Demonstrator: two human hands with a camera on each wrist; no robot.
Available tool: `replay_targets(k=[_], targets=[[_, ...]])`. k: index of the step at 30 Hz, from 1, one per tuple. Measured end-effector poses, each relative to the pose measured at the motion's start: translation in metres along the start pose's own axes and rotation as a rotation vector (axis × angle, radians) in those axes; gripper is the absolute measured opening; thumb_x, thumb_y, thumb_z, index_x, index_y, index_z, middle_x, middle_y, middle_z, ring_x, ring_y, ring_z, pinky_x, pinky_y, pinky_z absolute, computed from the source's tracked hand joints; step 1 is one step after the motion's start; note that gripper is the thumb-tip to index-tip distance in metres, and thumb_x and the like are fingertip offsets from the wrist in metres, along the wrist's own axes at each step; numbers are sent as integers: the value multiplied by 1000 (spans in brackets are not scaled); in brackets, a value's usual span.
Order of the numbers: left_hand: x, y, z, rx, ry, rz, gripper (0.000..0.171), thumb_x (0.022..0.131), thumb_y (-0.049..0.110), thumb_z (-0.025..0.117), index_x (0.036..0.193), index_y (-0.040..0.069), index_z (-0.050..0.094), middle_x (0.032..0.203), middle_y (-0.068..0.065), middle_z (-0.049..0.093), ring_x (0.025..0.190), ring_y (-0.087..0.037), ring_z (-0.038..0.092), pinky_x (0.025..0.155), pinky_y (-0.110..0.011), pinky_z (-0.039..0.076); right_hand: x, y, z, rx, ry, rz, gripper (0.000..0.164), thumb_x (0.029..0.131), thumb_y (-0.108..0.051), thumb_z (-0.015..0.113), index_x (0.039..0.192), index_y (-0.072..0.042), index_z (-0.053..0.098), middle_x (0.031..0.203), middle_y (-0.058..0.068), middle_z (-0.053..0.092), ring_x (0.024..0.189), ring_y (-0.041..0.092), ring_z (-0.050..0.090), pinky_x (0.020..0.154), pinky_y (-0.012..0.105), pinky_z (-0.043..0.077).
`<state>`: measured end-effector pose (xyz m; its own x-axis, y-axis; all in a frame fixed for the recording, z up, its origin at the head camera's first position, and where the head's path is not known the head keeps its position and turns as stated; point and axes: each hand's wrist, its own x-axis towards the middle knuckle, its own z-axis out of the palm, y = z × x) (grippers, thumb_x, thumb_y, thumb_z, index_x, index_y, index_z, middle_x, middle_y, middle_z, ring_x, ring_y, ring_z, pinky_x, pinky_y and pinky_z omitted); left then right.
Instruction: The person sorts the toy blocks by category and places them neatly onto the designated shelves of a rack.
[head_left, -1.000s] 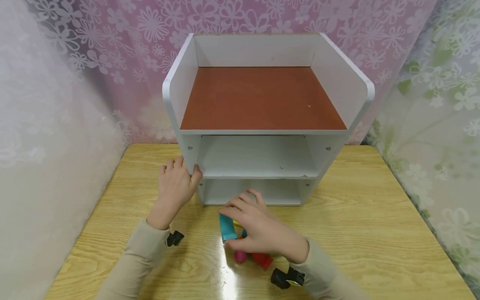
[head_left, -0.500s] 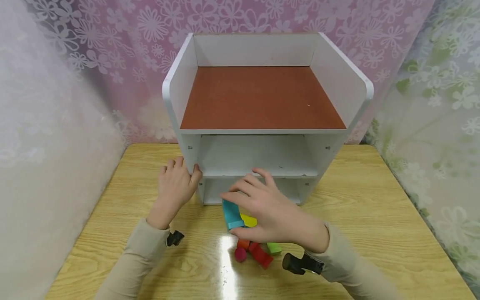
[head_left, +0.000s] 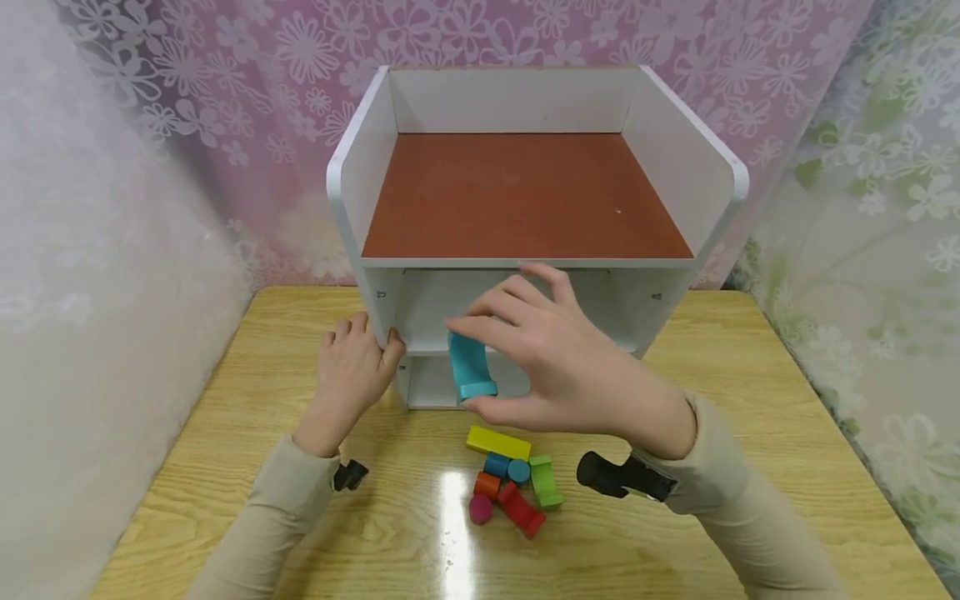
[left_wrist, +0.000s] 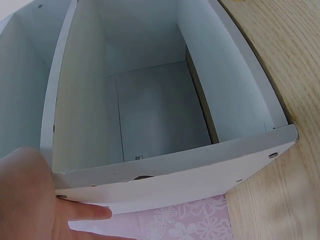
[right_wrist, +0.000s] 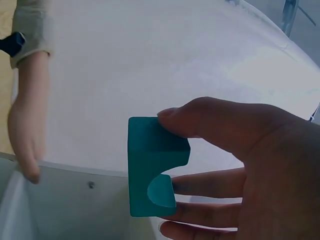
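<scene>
A turquoise arch block (head_left: 470, 367) hangs in front of the white shelf unit (head_left: 528, 264), near its middle board. My right hand (head_left: 558, 354) pinches the block between thumb and fingers. Seen in the right wrist view, the turquoise arch block (right_wrist: 142, 170) has a rounded notch facing the palm. My left hand (head_left: 351, 371) grips the front edge of the unit's left side panel. In the left wrist view, fingers (left_wrist: 90, 212) of that hand lie along the panel's outer face; the thumb tip is not plain there.
Below the right hand, loose blocks lie on the wooden table (head_left: 712, 483): a yellow bar (head_left: 498, 442), blue cylinders (head_left: 518, 472), an orange piece (head_left: 487, 485), a pink piece (head_left: 481, 509), a red arch (head_left: 522, 510) and a green arch (head_left: 546, 483). Flowered curtains (head_left: 300, 150) hang behind.
The right hand has lifted the turquoise arch block from beside the other blocks up to the shelf's middle level, uncovering the pile. The left hand stays on the side panel.
</scene>
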<state>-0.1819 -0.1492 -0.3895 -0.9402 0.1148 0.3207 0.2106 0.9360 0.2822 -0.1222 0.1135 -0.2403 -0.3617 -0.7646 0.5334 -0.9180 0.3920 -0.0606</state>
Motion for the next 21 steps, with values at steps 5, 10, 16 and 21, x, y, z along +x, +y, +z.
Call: replay_targets(k=[5, 10, 16, 21], targets=[[0, 1, 0, -18, 3, -3, 51, 103, 41, 29, 115, 2, 59, 108, -19, 59, 97, -42, 52, 82, -54, 39, 15, 9, -16, -10, 39, -28, 54, 77, -35, 81, 121, -6, 68, 108, 4, 65, 104, 22, 53, 108, 60, 20], [1, 1, 1, -22, 13, 11, 53, 103, 40, 29, 122, 1, 58, 109, -20, 59, 94, -41, 51, 79, -52, 40, 31, 22, -30, -31, 48, -6, 54, 77, -37, 81, 119, -6, 70, 105, 4, 66, 103, 23, 52, 107, 58, 19], [1, 0, 3, -29, 7, 7, 51, 102, 40, 29, 119, 1, 57, 107, -19, 58, 93, -41, 51, 79, -52, 39, 49, 36, -43, -51, 16, 62, 51, 79, -39, 80, 118, -7, 71, 104, 2, 67, 103, 24, 51, 105, 54, 20], [0, -1, 3, -27, 15, 4, 52, 102, 39, 30, 123, 1, 57, 106, -19, 59, 91, -41, 52, 80, -52, 39, 62, 51, -48, -79, -58, 132, 53, 81, -42, 77, 121, -8, 70, 108, 3, 67, 106, 25, 50, 105, 53, 20]])
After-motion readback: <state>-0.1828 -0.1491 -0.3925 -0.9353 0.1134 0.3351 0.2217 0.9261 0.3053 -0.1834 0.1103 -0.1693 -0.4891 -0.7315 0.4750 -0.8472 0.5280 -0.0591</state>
